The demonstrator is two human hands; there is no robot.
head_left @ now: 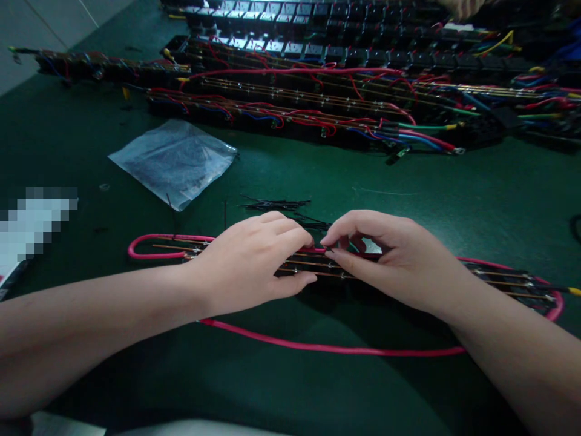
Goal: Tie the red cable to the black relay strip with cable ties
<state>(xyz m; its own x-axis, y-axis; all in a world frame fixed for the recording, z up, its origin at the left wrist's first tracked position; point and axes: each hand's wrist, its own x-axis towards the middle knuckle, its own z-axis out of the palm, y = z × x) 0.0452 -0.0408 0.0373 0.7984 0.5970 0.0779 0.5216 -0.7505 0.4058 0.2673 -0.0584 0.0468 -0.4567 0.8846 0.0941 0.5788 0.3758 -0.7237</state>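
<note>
A long black strip [508,283] with copper rails lies across the green mat in front of me, and a pink wire [327,347] loops around it. My left hand [254,260] rests on the strip's middle, fingers curled over the pink wire and rails. My right hand [390,254] meets it from the right, thumb and forefinger pinched on a thin black cable tie [327,249] at the wire. A small bundle of loose black cable ties [276,204] lies just beyond my fingers.
A clear plastic bag [175,158] of ties lies at the back left. Several wired black strips [318,103] with red and blue wires are stacked across the far side. Another person's hand [460,7] shows at the top edge. A blurred white patch [31,221] sits at left.
</note>
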